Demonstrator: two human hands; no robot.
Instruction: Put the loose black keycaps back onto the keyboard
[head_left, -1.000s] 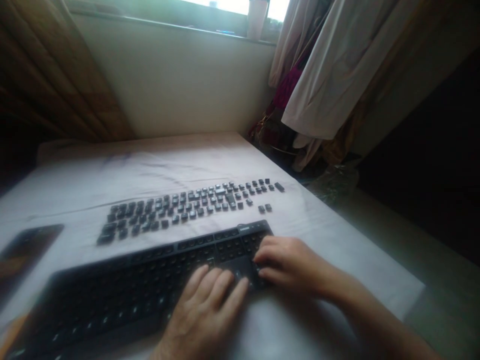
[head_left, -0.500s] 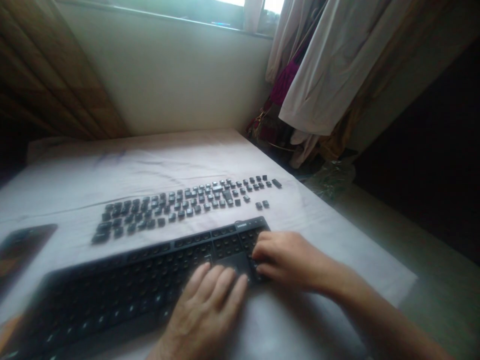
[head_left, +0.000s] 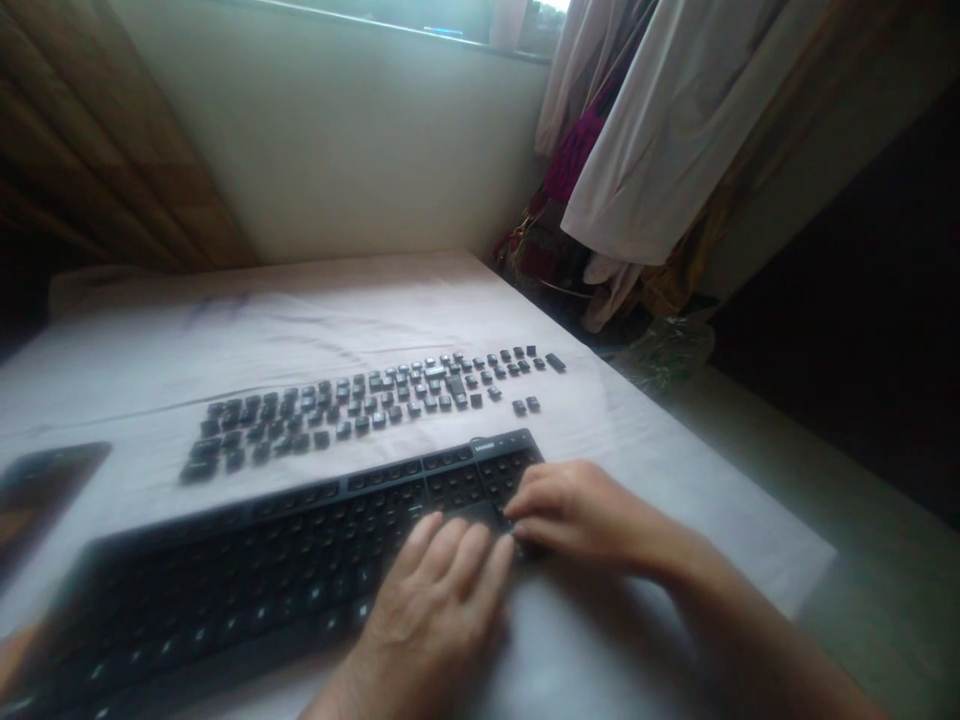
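A black keyboard (head_left: 247, 565) lies at an angle across the cloth, most of its keycaps off. My left hand (head_left: 439, 590) rests on its front edge near the right side, fingers stretched out and slightly apart. Over the number pad at the right end, my right hand (head_left: 559, 510) has its fingers drawn together in a pinch. Whatever is between those fingertips is hidden. Beyond the keyboard, several loose black keycaps (head_left: 367, 408) lie in rough rows. Two keycaps (head_left: 526, 405) sit a little apart on the right.
A white cloth (head_left: 660, 490) covers the table-like surface, whose right edge drops to the floor (head_left: 840, 440). A dark flat object (head_left: 56, 475) lies at the left. Hanging clothes (head_left: 660, 140) and a plastic bag (head_left: 664, 350) are on the right; a curtain (head_left: 112, 130) hangs left.
My left hand has slid a little to the right, closer to my right hand. The right hand stays pinched at the number pad. The view has shifted slightly.
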